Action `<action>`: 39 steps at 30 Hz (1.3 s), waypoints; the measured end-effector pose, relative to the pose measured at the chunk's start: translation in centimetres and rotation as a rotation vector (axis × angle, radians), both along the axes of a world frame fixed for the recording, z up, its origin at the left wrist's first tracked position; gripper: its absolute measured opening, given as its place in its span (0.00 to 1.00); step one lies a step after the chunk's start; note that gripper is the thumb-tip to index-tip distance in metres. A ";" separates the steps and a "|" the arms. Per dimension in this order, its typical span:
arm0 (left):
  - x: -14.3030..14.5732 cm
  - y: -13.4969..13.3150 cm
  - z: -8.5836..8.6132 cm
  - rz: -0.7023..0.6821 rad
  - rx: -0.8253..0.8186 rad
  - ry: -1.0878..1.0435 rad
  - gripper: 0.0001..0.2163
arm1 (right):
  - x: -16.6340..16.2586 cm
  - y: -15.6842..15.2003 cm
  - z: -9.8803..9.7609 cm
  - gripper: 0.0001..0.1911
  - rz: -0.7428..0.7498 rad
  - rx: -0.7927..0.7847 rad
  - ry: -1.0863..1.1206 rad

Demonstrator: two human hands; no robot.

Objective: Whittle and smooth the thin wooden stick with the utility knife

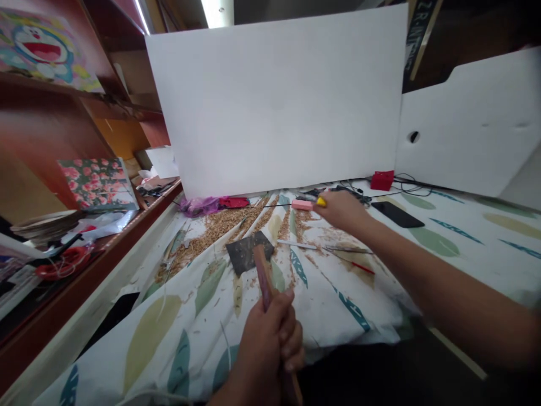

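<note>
My left hand [268, 341] is wrapped round a long reddish-brown wooden stick [262, 275]. Its paler far end lies over a dark square sheet [240, 254] on the cloth; whether they touch, I cannot tell. Reaching out to the far side, my right hand [344, 210] is closed on a tool with a yellow end [322, 201], most of it hidden by the fingers. Just left of that hand lies a pink block [302, 204]. Nearer to me are a thin white strip [297, 245], a slim metal tool [349, 249] and a red thin stick [362, 267].
Wood shavings [207, 234] are strewn over the leaf-patterned cloth [164, 321]. A black phone [398, 214] lies at the right, with a red box [382, 180] and cables behind. A white board [279, 101] stands across the back. Purple plastic [198, 206] and a wooden shelf [127, 242] are leftward.
</note>
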State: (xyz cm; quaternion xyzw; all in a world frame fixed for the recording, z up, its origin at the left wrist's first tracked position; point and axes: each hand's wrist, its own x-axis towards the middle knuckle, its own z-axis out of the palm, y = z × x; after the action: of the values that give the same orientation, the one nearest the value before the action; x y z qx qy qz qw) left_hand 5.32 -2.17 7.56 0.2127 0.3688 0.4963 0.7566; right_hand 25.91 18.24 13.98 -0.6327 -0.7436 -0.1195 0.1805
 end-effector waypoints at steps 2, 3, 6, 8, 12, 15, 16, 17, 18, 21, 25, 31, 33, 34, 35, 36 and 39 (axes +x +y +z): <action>-0.5 0.7 -0.2 0.001 0.047 0.086 0.21 | -1.6 -2.2 -0.9 0.18 0.187 -0.099 0.125; -0.7 0.9 -0.4 -0.018 0.059 0.124 0.20 | -2.4 -3.3 -1.3 0.18 0.275 -0.136 0.198; -1.0 1.2 -1.3 -0.021 0.087 0.205 0.18 | -4.3 -6.5 -2.0 0.16 0.483 -0.203 0.410; -1.1 1.4 -1.7 0.022 0.102 0.209 0.17 | -4.9 -8.1 -2.2 0.16 0.590 -0.242 0.509; -1.6 1.9 -1.5 0.103 0.140 0.176 0.14 | -5.3 -10.1 -2.4 0.17 0.726 -0.293 0.532; -1.9 1.9 -1.1 0.116 0.184 0.226 0.19 | -5.2 -10.9 -2.9 0.19 0.720 -0.202 0.486; -1.9 1.8 -1.0 0.123 0.196 0.258 0.21 | -5.0 -11.0 -3.2 0.20 0.714 -0.173 0.468; -2.0 1.8 -1.0 0.134 0.208 0.295 0.21 | -4.9 -11.1 -3.4 0.21 0.708 -0.152 0.450; -2.0 1.7 -1.0 0.146 0.222 0.334 0.21 | -4.7 -11.1 -3.7 0.21 0.706 -0.143 0.433; -2.1 1.6 -1.4 0.123 0.246 0.462 0.20 | -4.1 -11.3 -4.5 0.20 0.710 -0.130 0.411; -2.1 1.1 -1.7 0.079 0.308 0.604 0.18 | -3.5 -11.6 -5.4 0.19 0.736 -0.119 0.384; -1.6 -0.4 -1.2 0.218 0.380 0.834 0.15 | -2.2 -11.7 -6.2 0.16 0.688 -0.016 0.286; -1.4 -0.6 -1.2 0.225 0.390 0.897 0.15 | -1.7 -11.5 -6.5 0.16 0.692 0.019 0.264; -1.4 -0.6 -1.3 0.225 0.397 0.930 0.15 | -1.5 -11.4 -6.6 0.16 0.692 0.037 0.257; -1.3 -0.6 -1.3 0.226 0.410 0.963 0.15 | -1.4 -11.3 -6.8 0.16 0.688 0.054 0.250; -1.3 -0.5 -1.4 0.224 0.424 0.988 0.15 | -1.4 -11.2 -7.1 0.16 0.682 0.069 0.243; -1.1 -0.5 -1.3 0.213 0.425 0.996 0.14 | -1.7 -11.0 -7.8 0.16 0.677 0.097 0.235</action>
State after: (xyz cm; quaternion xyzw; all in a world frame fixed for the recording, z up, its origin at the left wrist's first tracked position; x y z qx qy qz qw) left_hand 4.19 -2.68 6.28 0.5314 0.5933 0.4730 0.3767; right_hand 24.21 7.21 6.18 -0.3507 -0.8785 -0.0144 0.3241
